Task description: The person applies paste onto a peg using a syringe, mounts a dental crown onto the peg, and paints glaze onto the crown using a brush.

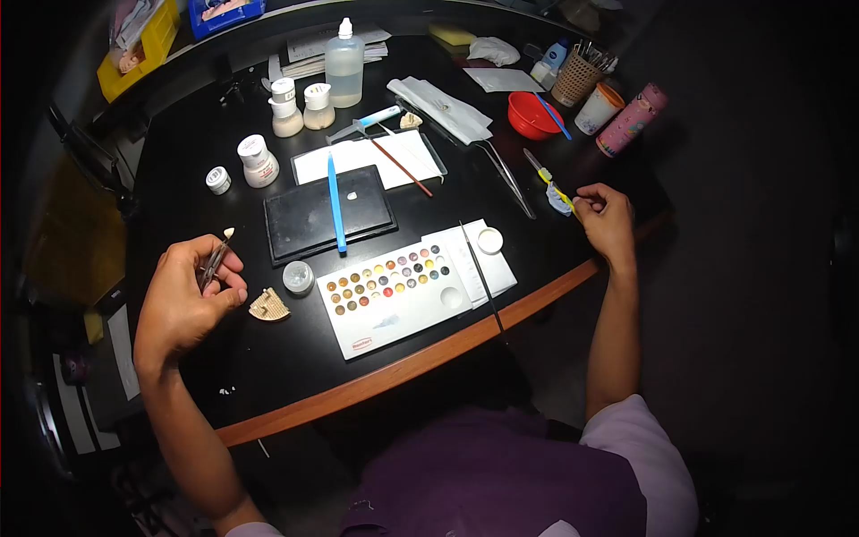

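Observation:
At the left, my left hand (199, 291) is closed on metal tweezers (214, 264), whose tips carry a small cream-coloured piece (229, 233). My right hand (605, 217), at the right side of the table, pinches the end of a yellow tool (557, 191) with a silvery tip. Under that tool lies a crumpled light-blue cloth or pad (559, 200). Beside my left hand sit a beige ridged model (269, 305) and a small glass jar (298, 277). A white palette (376, 336) with rows of coloured wells lies between my hands, and a thin brush (480, 268) crosses its right part.
Behind the palette are a black slab (295, 224) with a blue stick (336, 206), white-capped jars (259, 168) and a clear bottle (344, 72). Long tweezers (512, 183), a red bowl (530, 117), a cup (599, 109) and a pink bottle (632, 121) stand or lie rightward.

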{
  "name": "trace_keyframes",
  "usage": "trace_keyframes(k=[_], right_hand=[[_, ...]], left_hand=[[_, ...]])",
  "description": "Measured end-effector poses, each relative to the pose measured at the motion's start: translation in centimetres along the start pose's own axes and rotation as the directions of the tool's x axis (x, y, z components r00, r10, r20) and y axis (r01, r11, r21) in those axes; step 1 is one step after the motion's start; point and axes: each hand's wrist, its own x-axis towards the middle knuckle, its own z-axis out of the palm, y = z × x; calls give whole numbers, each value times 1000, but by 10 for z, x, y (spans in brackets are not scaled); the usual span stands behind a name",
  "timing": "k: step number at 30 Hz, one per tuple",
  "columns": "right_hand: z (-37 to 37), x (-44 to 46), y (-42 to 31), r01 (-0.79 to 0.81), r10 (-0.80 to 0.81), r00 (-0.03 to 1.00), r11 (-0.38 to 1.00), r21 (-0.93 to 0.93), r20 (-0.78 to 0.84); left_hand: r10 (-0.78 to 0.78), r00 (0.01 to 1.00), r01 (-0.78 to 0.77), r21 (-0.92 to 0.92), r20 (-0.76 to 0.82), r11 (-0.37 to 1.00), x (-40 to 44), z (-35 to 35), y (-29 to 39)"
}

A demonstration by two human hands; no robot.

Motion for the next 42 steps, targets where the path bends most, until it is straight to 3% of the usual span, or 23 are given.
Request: trace_keyframes(k=[5,8,9,11,13,16,19,23,25,27,35,38,41,42], right_hand=[[-1,-3,20,59,-58,995,998,18,-77],[10,-5,21,146,-133,983,984,105,-125],[12,-6,17,249,-229,962,959,136,-146],[10,-11,-21,194,-183,981,955,223,-67],[11,-9,-63,334,-347,938,908,255,10],[25,15,-123,603,-644,761,748,278,80],[58,56,-177,690,-756,614,653,313,225],[113,104,-223,752,-732,550,644,143,401],[115,106,-248,718,-657,520,682,136,545],[139,118,-251,703,-652,488,688,181,581],[170,128,-248,712,-746,468,636,299,474],[169,125,-247,690,-747,518,653,312,417],[161,116,-249,721,-781,554,623,303,287],[162,116,-248,749,-834,513,551,368,204]], left_hand=[[44,999,-43,-28,17,999,3,3,-10],[30,999,-31,30,27,999,4,-1,-7],[25,999,-26,33,39,999,3,-1,-7],[31,999,-32,42,34,999,4,-1,-6],[29,999,-31,47,39,998,4,0,-10],[32,997,-35,42,63,998,7,-1,-12],[59,992,-61,22,109,998,6,-4,-10],[86,986,-89,16,146,996,8,-4,-13],[67,986,-74,41,151,996,7,-5,-9],[72,985,-82,60,158,995,8,-6,-13],[107,983,-121,84,149,989,7,-6,-14],[113,982,-129,99,150,987,8,-7,-14],[121,984,-133,93,128,987,9,-7,-16],[120,986,-130,85,116,988,9,-6,-17]])
